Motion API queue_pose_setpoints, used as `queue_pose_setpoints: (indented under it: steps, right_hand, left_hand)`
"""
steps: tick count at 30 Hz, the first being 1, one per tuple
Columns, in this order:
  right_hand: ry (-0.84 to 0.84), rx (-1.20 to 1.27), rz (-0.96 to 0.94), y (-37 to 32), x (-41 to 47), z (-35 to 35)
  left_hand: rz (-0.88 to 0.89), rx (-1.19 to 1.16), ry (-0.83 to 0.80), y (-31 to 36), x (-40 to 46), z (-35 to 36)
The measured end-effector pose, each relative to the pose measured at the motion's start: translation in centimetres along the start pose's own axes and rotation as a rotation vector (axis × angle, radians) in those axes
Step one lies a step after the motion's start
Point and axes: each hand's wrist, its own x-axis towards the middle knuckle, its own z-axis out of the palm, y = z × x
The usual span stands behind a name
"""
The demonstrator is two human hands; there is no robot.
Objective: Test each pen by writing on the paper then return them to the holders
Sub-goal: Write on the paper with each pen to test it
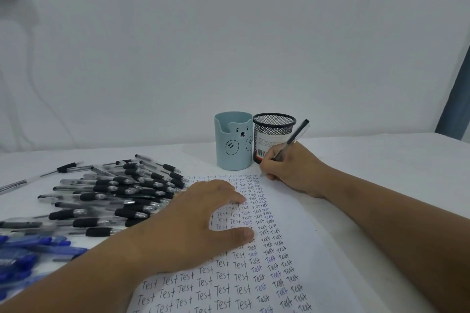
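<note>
My right hand [292, 168] grips a black-capped clear pen [292, 142], its tip touching the top right corner of the white paper [305, 223]. The sheet is covered with rows of the word "Test". My left hand [193, 226] lies flat on the paper with fingers spread, pressing it down. Behind the paper stand two holders side by side: a light blue cup with a bear face [232, 142] and a black mesh cup [273, 132]. No pens show above either rim.
A heap of black-grip pens [114, 195] lies on the white table [381, 160] left of the paper. Blue pens [28, 254] are piled at the near left edge. A plain wall stands behind the table.
</note>
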Motion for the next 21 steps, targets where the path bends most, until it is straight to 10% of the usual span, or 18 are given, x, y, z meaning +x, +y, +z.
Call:
queue_pose_setpoints:
  steps: [21]
  right_hand:
    - [0.012, 0.013, -0.005, -0.1, -0.08, 0.03]
  left_hand:
    - [-0.026, -0.003, -0.011, 0.13, -0.08, -0.02]
